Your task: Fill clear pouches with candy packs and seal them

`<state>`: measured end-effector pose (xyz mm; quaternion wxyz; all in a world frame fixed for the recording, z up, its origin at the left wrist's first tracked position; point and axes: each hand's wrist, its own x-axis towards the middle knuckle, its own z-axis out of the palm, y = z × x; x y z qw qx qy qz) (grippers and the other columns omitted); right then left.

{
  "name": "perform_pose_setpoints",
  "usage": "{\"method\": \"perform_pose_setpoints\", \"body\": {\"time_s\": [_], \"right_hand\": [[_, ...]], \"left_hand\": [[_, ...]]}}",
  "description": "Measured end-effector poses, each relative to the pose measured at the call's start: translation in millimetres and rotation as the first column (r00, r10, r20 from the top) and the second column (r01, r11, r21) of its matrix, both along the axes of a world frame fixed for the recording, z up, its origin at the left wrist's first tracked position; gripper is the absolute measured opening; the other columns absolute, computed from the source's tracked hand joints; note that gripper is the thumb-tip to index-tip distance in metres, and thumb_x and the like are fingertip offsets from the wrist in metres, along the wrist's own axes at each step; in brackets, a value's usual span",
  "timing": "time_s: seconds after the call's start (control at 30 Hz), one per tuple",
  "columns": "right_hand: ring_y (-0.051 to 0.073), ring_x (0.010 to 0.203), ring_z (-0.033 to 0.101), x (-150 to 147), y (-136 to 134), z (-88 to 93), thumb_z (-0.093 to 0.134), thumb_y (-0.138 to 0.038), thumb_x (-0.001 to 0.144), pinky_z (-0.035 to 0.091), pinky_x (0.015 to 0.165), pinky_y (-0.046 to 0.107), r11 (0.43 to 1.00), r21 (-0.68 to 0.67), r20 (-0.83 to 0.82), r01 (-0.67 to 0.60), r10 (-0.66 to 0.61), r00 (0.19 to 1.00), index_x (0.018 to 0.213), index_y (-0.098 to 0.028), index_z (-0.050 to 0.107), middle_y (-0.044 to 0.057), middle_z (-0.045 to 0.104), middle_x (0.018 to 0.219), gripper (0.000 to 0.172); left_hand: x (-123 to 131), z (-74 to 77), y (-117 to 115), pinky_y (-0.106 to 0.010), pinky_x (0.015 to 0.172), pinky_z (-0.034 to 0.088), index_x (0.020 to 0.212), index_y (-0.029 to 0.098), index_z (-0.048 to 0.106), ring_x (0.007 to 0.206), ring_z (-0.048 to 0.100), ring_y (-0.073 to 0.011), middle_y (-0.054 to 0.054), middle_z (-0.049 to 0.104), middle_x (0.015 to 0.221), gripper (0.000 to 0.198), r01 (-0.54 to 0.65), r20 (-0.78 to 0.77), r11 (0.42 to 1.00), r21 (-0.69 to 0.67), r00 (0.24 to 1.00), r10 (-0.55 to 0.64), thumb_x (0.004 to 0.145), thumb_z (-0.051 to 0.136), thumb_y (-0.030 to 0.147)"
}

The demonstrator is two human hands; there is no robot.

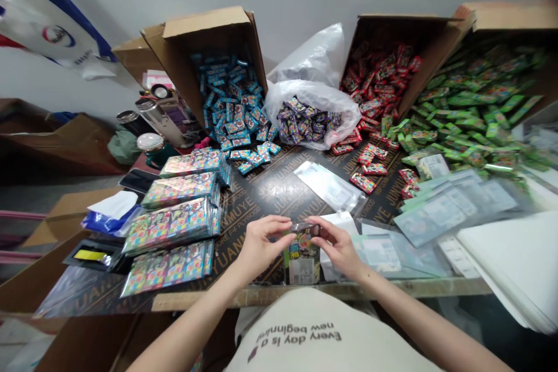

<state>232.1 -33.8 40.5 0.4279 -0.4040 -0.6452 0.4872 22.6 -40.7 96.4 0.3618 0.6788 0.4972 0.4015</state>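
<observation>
At the table's front edge, both my hands pinch the top end of a clear plastic bag (304,269) with a dark, colourfully printed packet and a pale label showing in it. My left hand (267,243) grips its upper left corner with thumb and fingers. On the upper right, my right hand (339,249) holds it the same way. The fingers partly hide the bag's mouth. Just beyond my hands lies a flat clear bag (329,185). Labelled flat bags (383,253) lie beside my right hand.
Stacks of filled bags (170,224) stand at the left. Along the back are cartons of blue packets (235,104), red packets (383,78) and green packets (475,110). A plastic sack (279,102) of purple packets stands between them. White sheets (514,261) lie right; flasks (152,113) stand left.
</observation>
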Motion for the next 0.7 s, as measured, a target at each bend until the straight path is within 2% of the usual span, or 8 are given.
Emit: {"method": "perform_pose_setpoints", "body": {"time_s": [0.13, 0.23, 0.33, 0.47, 0.5, 0.57, 0.63, 0.7], "right_hand": [[0.019, 0.096, 0.059, -10.8, -6.6, -6.4, 0.053, -0.027, 0.081, 0.049, 0.082, 0.032, 0.997, -0.075, -0.065, -0.015, 0.010, 0.998, 0.122, -0.027, 0.047, 0.005, 0.060, 0.112, 0.041], [0.019, 0.093, 0.059, -13.7, -2.9, -3.5, 0.052, -0.029, 0.082, 0.050, 0.079, 0.032, 0.996, -0.086, -0.068, -0.020, 0.014, 0.998, 0.123, -0.028, 0.045, 0.005, 0.059, 0.112, 0.042], [0.019, 0.092, 0.059, -11.3, -0.4, -2.8, 0.053, -0.029, 0.081, 0.050, 0.080, 0.033, 0.995, -0.096, -0.069, -0.017, 0.011, 0.998, 0.124, -0.029, 0.044, 0.006, 0.058, 0.111, 0.044], [0.018, 0.091, 0.060, -8.7, -14.5, -14.9, 0.056, -0.030, 0.079, 0.048, 0.083, 0.035, 0.981, -0.189, -0.123, 0.040, -0.064, 0.990, 0.134, -0.031, 0.024, 0.006, 0.056, 0.113, 0.063], [0.018, 0.091, 0.061, -9.7, -21.4, -19.4, 0.057, -0.030, 0.078, 0.048, 0.083, 0.036, 0.974, -0.224, -0.118, 0.044, -0.072, 0.990, 0.134, -0.031, 0.022, 0.006, 0.057, 0.113, 0.066], [0.019, 0.092, 0.060, -14.5, -34.3, -26.8, 0.057, -0.031, 0.078, 0.048, 0.084, 0.037, 0.964, -0.266, -0.088, 0.002, -0.026, 0.996, 0.131, -0.028, 0.030, 0.007, 0.058, 0.110, 0.059], [0.021, 0.098, 0.057, -22.6, -39.0, -29.6, 0.054, -0.032, 0.080, 0.046, 0.087, 0.037, 0.965, -0.251, -0.066, -0.070, 0.055, 0.996, 0.125, -0.026, 0.039, 0.007, 0.058, 0.111, 0.047], [0.020, 0.099, 0.056, -33.3, -27.3, -26.6, 0.052, -0.032, 0.081, 0.046, 0.086, 0.034, 0.976, -0.200, -0.048, -0.087, 0.079, 0.996, 0.125, -0.026, 0.040, 0.007, 0.057, 0.112, 0.046]], "left_hand": [[-4.0, 7.5, 9.3, -0.026, 0.062, 0.050, 0.078, 0.015, 0.069, 0.068, 0.063, -0.0175, -0.007, 0.069, 0.075, 0.016, -0.018, 0.084, 0.974, -0.226, 0.996, 0.038, 0.070, 0.064, 0.028], [-3.2, 14.1, 13.7, -0.024, 0.057, 0.048, 0.071, 0.014, 0.066, 0.060, 0.061, -0.0159, -0.005, 0.067, 0.065, 0.013, -0.017, 0.057, 0.962, -0.273, 0.998, 0.034, 0.069, 0.064, 0.026], [1.7, 13.7, 8.7, -0.025, 0.061, 0.048, 0.068, 0.015, 0.064, 0.064, 0.062, -0.0165, -0.006, 0.067, 0.069, 0.013, -0.026, -0.038, 0.990, -0.140, 0.999, 0.021, 0.073, 0.058, 0.025], [4.7, 5.6, -1.0, -0.030, 0.077, 0.047, 0.075, 0.017, 0.064, 0.084, 0.062, -0.0196, -0.010, 0.067, 0.090, 0.012, 0.051, -0.245, 0.990, 0.133, 0.969, -0.018, 0.076, 0.055, 0.025], [3.4, 3.9, -1.1, -0.030, 0.077, 0.047, 0.076, 0.018, 0.064, 0.085, 0.062, -0.0195, -0.010, 0.066, 0.091, 0.012, 0.058, -0.262, 0.987, 0.152, 0.965, -0.016, 0.077, 0.055, 0.025], [-2.4, 2.2, 2.4, -0.029, 0.073, 0.048, 0.073, 0.019, 0.064, 0.079, 0.062, -0.0180, -0.009, 0.067, 0.086, 0.011, 0.021, -0.232, 0.991, 0.132, 0.973, 0.011, 0.076, 0.056, 0.025], [-12.4, 3.1, 8.2, -0.027, 0.067, 0.049, 0.067, 0.018, 0.064, 0.072, 0.063, -0.0167, -0.007, 0.068, 0.078, 0.011, -0.071, -0.140, 0.994, 0.079, 0.987, 0.081, 0.074, 0.059, 0.025], [-26.7, 4.9, 12.1, -0.026, 0.065, 0.049, 0.066, 0.017, 0.065, 0.070, 0.063, -0.0167, -0.005, 0.068, 0.075, 0.011, -0.214, -0.049, 0.976, 0.048, 0.975, 0.216, 0.072, 0.062, 0.026]]}}
